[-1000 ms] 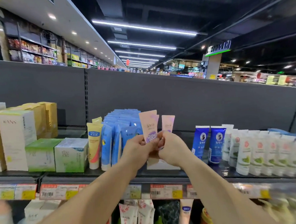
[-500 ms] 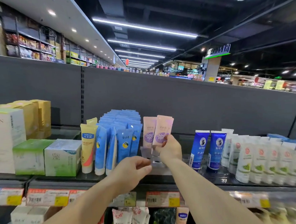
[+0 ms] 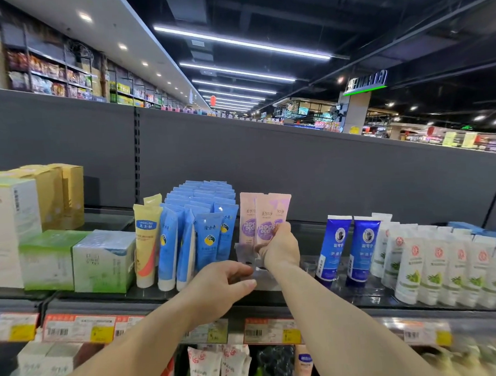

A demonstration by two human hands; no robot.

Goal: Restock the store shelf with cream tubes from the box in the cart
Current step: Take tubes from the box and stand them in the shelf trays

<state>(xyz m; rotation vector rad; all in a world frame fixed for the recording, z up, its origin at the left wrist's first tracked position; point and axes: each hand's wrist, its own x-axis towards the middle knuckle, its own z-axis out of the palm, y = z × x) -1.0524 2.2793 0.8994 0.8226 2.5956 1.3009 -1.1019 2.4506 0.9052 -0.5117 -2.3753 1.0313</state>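
At the shelf edge point(image 3: 160, 299), right hand point(image 3: 281, 248) grips pink tubes point(image 3: 264, 218).

Green boxes point(image 3: 74, 261) are sitting at left, cream and yellow cartons point(image 3: 32, 198) standing behind them; price labels point(image 3: 81, 328) are lining the shelf edge; ceiling light strips point(image 3: 241, 44) are glowing far overhead.

Single head view, wide-angle, close, facing store shelf point(image 3: 277, 301) front-on, ceiling visible above.

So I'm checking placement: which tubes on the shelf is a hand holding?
The pink tubes with purple labels, gripped by the right hand, between the light-blue and dark-blue tubes.
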